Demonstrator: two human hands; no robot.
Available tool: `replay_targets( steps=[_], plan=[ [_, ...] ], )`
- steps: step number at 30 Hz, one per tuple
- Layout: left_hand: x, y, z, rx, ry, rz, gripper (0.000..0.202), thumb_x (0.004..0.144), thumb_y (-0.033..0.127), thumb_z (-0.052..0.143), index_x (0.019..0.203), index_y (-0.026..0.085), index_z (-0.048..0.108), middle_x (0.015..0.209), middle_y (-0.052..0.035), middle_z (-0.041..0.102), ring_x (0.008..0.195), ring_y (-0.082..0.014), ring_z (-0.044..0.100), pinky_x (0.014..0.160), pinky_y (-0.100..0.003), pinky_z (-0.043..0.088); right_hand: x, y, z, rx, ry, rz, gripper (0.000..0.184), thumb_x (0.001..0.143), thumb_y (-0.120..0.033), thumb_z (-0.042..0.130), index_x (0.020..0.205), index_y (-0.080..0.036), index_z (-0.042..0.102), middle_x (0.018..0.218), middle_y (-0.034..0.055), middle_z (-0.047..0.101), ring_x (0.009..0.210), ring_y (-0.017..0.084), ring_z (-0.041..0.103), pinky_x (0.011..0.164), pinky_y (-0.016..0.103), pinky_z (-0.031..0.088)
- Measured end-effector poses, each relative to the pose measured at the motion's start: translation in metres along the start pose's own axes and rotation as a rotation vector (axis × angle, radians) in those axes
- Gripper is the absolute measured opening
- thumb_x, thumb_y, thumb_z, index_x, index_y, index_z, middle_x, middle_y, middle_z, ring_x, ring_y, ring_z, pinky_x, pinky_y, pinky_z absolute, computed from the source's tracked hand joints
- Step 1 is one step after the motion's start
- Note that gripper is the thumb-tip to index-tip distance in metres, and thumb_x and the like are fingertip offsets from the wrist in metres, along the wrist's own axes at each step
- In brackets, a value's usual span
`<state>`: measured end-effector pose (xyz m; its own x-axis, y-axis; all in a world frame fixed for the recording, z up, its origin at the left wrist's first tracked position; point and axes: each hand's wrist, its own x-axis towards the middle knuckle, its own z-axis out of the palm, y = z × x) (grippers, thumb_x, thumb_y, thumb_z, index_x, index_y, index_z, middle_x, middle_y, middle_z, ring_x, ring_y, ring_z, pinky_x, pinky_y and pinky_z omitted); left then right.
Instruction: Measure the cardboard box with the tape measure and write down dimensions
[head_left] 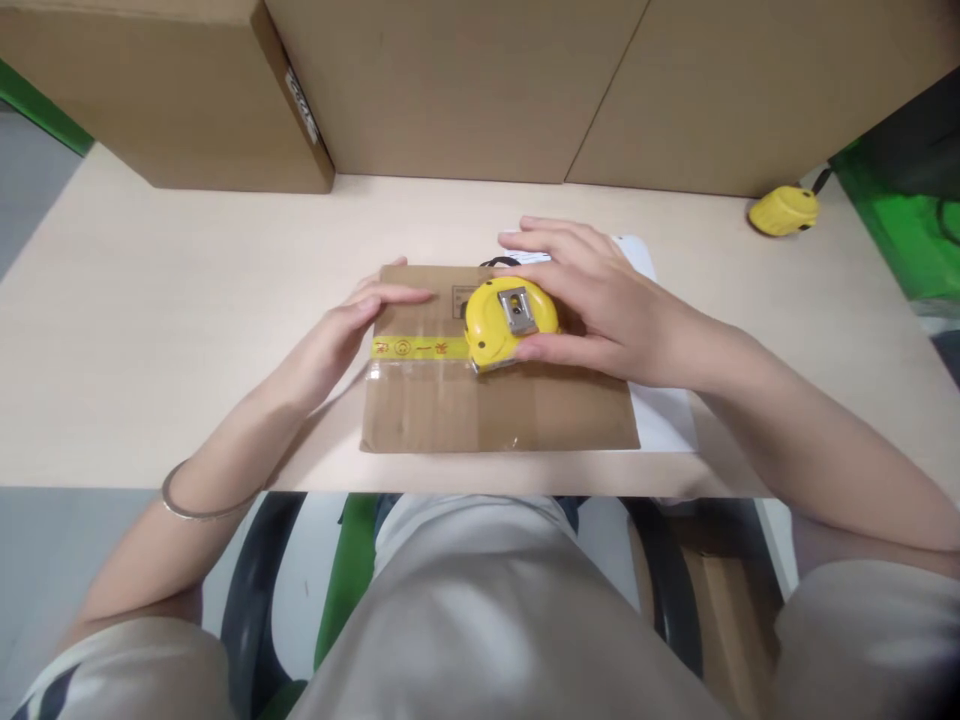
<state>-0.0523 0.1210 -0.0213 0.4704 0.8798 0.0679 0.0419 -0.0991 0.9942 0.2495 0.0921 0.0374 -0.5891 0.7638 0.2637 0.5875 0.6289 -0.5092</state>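
A flat cardboard box (499, 400) lies on the pale table (150, 330) in front of me. My right hand (600, 300) grips a yellow tape measure (506, 320) that rests on top of the box. Its yellow blade (416, 348) is drawn out to the left across the box. My left hand (349, 325) lies at the box's left edge with the fingers stretched flat on the top, beside the blade's end.
Large cardboard boxes (450, 90) stand along the back of the table. A second yellow tape measure (784, 210) lies at the back right. A white sheet (664, 415) lies under the flat box. A green frame (900, 220) stands to the right.
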Motion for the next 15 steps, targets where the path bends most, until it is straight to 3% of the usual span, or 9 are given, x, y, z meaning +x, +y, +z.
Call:
replay_targets(
  steps=[3, 5, 6, 8, 11, 15],
  plan=[
    [0.0, 0.0, -0.002, -0.015, -0.029, -0.015, 0.043, 0.098, 0.056, 0.053, 0.119, 0.03, 0.079, 0.154, -0.0006, 0.061, 0.163, -0.0319, 0.027, 0.135, -0.054, 0.022, 0.0, -0.003, 0.005, 0.257, -0.049, -0.024, 0.06, 0.084, -0.053, 0.081, 0.13, -0.026, 0.053, 0.13, 0.0096, 0.069, 0.121, 0.03, 0.068, 0.098, 0.047, 0.059],
    [0.0, -0.001, -0.001, -0.045, -0.031, 0.0, 0.046, 0.099, 0.058, 0.05, 0.118, 0.029, 0.08, 0.152, -0.0011, 0.063, 0.158, -0.0327, 0.038, 0.133, -0.056, 0.029, 0.002, -0.009, 0.005, 0.319, 0.016, -0.055, 0.063, 0.083, -0.042, 0.084, 0.131, -0.027, 0.046, 0.127, 0.0067, 0.067, 0.101, 0.021, 0.072, 0.08, 0.035, 0.062],
    [0.001, -0.002, 0.0, -0.063, -0.035, 0.017, 0.048, 0.1, 0.059, 0.047, 0.118, 0.028, 0.079, 0.15, -0.0015, 0.065, 0.155, -0.0326, 0.043, 0.131, -0.056, 0.032, 0.006, -0.013, 0.005, 0.291, 0.06, -0.082, 0.064, 0.082, -0.04, 0.084, 0.132, -0.028, 0.045, 0.131, 0.0066, 0.064, 0.099, 0.019, 0.071, 0.078, 0.033, 0.061],
    [0.002, -0.004, 0.002, -0.1, -0.055, 0.052, 0.055, 0.103, 0.062, 0.038, 0.117, 0.027, 0.078, 0.143, -0.002, 0.07, 0.149, -0.0314, 0.052, 0.128, -0.056, 0.037, 0.017, -0.024, 0.005, 0.189, 0.124, -0.144, 0.061, 0.085, -0.04, 0.081, 0.133, -0.029, 0.045, 0.141, 0.0062, 0.059, 0.11, 0.02, 0.068, 0.088, 0.035, 0.06],
    [0.003, -0.008, 0.003, -0.14, -0.083, 0.076, 0.058, 0.105, 0.063, 0.031, 0.118, 0.026, 0.074, 0.131, -0.0027, 0.076, 0.135, -0.0302, 0.064, 0.121, -0.056, 0.046, 0.04, -0.045, 0.011, 0.118, 0.072, -0.183, 0.051, 0.095, -0.041, 0.068, 0.138, -0.028, 0.044, 0.148, 0.0046, 0.054, 0.128, 0.023, 0.061, 0.107, 0.039, 0.054],
    [0.007, -0.015, -0.002, -0.142, -0.055, 0.086, 0.062, 0.099, 0.073, 0.038, 0.113, 0.022, 0.07, 0.113, -0.0076, 0.08, 0.115, -0.0321, 0.073, 0.095, -0.049, 0.063, 0.06, -0.066, 0.025, 0.015, -0.112, -0.1, 0.047, 0.099, -0.027, 0.058, 0.142, -0.025, 0.041, 0.148, 0.0049, 0.055, 0.111, 0.02, 0.067, 0.094, 0.037, 0.055]
  ],
)
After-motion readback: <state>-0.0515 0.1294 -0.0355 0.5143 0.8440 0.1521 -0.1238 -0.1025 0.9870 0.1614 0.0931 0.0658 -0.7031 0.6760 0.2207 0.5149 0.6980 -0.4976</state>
